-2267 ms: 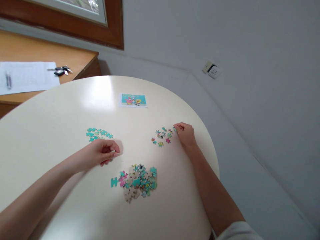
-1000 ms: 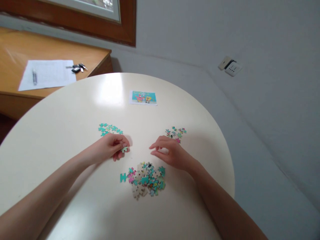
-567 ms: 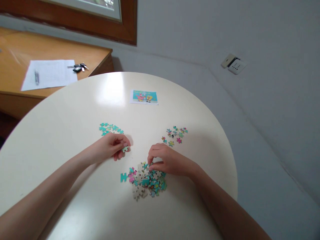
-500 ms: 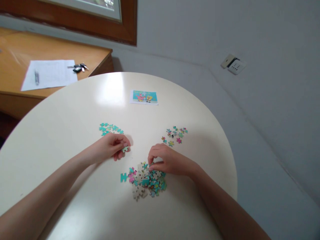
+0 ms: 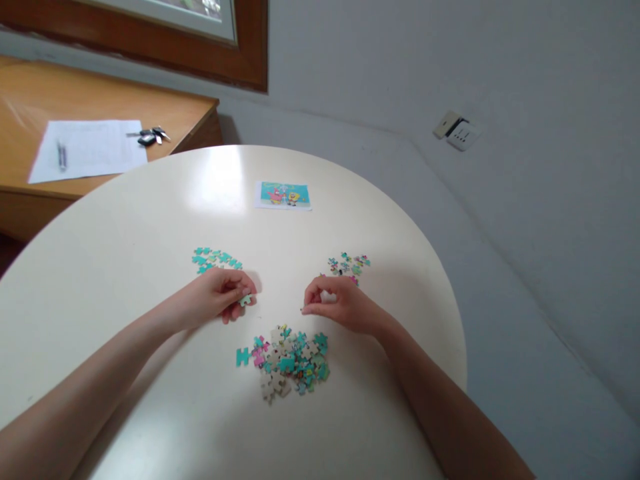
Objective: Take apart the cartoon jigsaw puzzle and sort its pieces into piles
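My left hand [image 5: 227, 293] pinches a pale green puzzle piece [image 5: 245, 300] between thumb and fingers, just in front of a spread of turquoise puzzle pieces [image 5: 215, 257]. Thumb and forefinger of my right hand [image 5: 335, 303] are closed on a puzzle piece [image 5: 302, 310]; only a small dark bit of it peeks out at the fingertips. Below both hands lies a heaped pile of mixed puzzle pieces [image 5: 295, 360], some with their grey backs up. Behind my right hand is a loose group of multicoloured puzzle pieces [image 5: 350, 262], partly covered by the hand.
A small cartoon picture card [image 5: 284, 195] lies toward the far side of the round white table [image 5: 150, 220]. At the back left, a wooden desk [image 5: 165, 100] bears a sheet of paper [image 5: 95, 150], a pen and keys [image 5: 153, 137]. A wall with a socket [image 5: 463, 135] stands to the right.
My right hand has lifted off the pile and moved up and away, with a piece in its fingertips. My left hand keeps its piece almost in place. The view has shifted slightly.
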Available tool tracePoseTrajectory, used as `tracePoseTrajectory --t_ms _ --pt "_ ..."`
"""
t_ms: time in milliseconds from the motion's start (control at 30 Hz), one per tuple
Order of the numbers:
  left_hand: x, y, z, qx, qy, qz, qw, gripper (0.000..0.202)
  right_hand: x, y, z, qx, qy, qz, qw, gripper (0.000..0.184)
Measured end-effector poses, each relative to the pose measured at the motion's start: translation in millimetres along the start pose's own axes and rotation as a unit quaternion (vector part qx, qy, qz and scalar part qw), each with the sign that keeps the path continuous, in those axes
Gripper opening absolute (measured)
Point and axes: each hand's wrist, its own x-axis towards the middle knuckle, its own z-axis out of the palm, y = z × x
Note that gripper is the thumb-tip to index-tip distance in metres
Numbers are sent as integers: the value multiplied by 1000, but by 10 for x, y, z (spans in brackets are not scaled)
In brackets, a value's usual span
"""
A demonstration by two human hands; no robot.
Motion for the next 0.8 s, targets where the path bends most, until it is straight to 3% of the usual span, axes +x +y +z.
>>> tracePoseTrajectory --t_ms 133,267,400,600,800 --pt "1 -4 7 -8 4 5 1000 20 76 179 -73 -55 181 17 982 13" --pt "-3 15 17 -7 2 7 1000 18 119 317 -117 -111 279 34 953 13" --pt "0 17 19 -8 9 3 1000 17 138 373 -119 -148 290 36 945 11" --pt "18 -11 19 -9 11 6 1000 16 196 411 -117 -209 253 44 944 8" --pt "25 -17 25 -22 13 7 1000 15 205 407 -126 -302 239 36 922 7"
